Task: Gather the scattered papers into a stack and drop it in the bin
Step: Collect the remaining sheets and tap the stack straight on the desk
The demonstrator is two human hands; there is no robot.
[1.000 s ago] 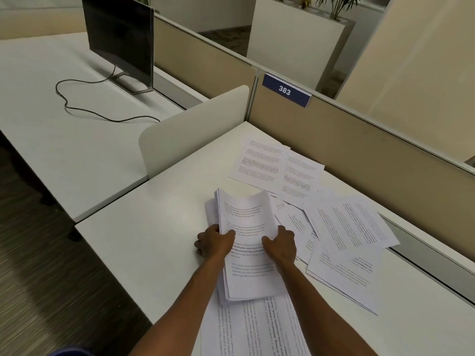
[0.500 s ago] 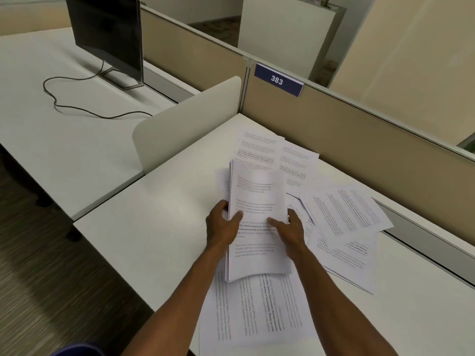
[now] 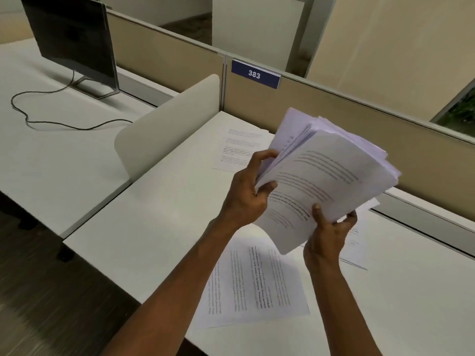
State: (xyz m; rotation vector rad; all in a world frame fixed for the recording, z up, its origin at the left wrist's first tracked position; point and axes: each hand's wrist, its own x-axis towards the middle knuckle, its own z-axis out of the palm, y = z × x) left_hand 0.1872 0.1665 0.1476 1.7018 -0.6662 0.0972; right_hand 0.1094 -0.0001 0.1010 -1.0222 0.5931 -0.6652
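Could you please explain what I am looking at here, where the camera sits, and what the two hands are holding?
No machine here: a person wears a camera on the head, looking forward and down at bare arms. The left hand and right hand together grip a thick stack of printed papers, lifted off the white desk, fingers curled around its edges. Loose sheets lie on the desk: some near the front edge, one farther back, others partly hidden under the stack. A monitor stands on the neighbouring desk; the partition sign reads 383. No bin shows.
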